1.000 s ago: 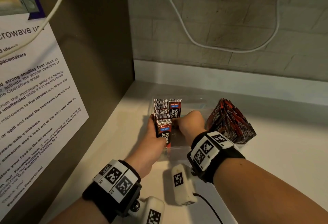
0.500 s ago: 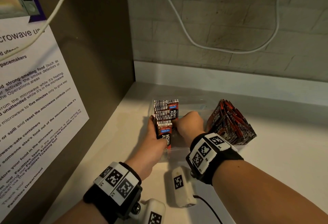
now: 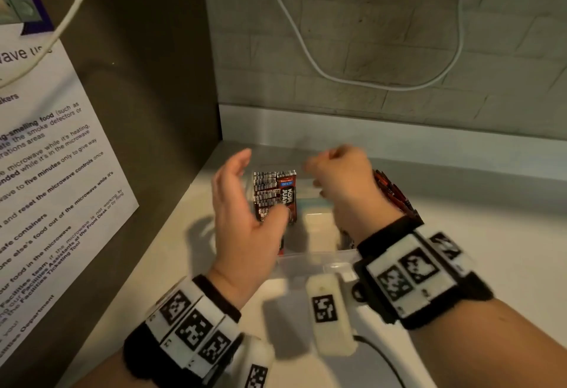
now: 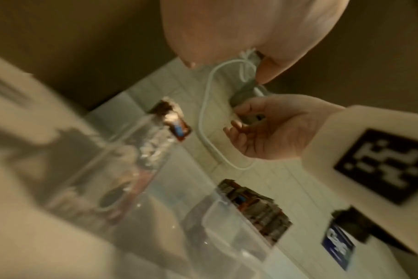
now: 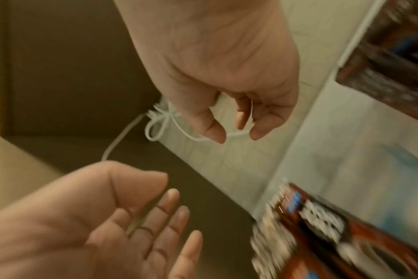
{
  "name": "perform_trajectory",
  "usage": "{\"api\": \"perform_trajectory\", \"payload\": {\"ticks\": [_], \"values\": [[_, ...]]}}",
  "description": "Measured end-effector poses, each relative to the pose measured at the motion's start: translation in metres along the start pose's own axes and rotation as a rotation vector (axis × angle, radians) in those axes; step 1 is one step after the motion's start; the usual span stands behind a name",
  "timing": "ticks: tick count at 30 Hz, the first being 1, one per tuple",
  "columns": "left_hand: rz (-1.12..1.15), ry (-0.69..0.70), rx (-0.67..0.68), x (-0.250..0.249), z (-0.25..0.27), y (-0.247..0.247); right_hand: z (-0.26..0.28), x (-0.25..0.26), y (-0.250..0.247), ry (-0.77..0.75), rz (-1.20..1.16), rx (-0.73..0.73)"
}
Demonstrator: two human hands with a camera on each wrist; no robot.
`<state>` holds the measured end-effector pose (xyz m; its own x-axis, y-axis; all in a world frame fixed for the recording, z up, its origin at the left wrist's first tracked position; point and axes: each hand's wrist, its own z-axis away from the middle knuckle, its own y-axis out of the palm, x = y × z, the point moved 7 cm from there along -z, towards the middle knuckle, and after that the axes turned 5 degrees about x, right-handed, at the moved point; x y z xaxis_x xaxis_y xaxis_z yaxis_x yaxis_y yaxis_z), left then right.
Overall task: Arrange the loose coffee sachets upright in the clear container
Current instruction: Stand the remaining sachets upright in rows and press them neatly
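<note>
Container (image 3: 319, 260): near rim lying between wrists.
Left hand (image 3: 242, 218): hovering spread, holding nothing.
Sachets (image 3: 274, 195): standing upright at container's left side.
Right hand (image 3: 343, 182): hanging loosely curled, holding nothing.
Loose pile (image 3: 395, 195): sitting right; advice: be lifting few at once, keeping row squared.

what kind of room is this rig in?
Probably an office pantry or break room: a posted microwave-use notice, a white counter against a tiled wall, and coffee sachets standing in a clear container.

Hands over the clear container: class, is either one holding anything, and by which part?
Nothing is held. The left hand is open; the right hand is loosely curled, empty.
</note>
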<state>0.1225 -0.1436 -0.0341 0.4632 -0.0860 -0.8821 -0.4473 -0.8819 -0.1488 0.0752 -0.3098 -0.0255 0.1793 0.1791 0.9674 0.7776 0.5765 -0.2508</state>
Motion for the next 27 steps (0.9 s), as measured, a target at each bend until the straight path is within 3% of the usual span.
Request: {"api": "perform_trajectory", "payload": {"ticks": [1,3,5,7,9,12,15,21,27], "values": [[-0.012,0.087,0.042,-0.012,0.001,0.008,0.002,0.013,-0.015,-0.064,-0.014,-0.035],[-0.002,0.082,0.239,-0.021,0.002,0.037,0.004,0.032,-0.046,-0.165,-0.005,-0.088],[-0.088,-0.056,0.522,-0.015,0.004,0.077,0.003,0.034,-0.074,-0.193,0.052,-0.095],[-0.273,-0.238,0.78,0.003,0.01,0.113,0.002,0.02,-0.092,-0.127,0.145,-0.03],[-0.364,-0.381,0.923,0.02,0.01,0.133,0.001,0.002,-0.098,-0.054,0.207,0.089],[-0.372,-0.449,0.997,0.034,0.003,0.154,0.001,-0.019,-0.097,-0.016,0.262,0.247],[-0.394,-0.428,1.022,0.037,0.0,0.165,-0.003,-0.037,-0.089,-0.038,0.356,0.328],[-0.348,-0.449,0.996,0.052,-0.006,0.172,-0.011,-0.055,-0.082,-0.048,0.494,0.369],[-0.243,-0.612,0.986,0.064,-0.002,0.173,-0.018,-0.06,-0.083,-0.102,0.595,0.376]]}}
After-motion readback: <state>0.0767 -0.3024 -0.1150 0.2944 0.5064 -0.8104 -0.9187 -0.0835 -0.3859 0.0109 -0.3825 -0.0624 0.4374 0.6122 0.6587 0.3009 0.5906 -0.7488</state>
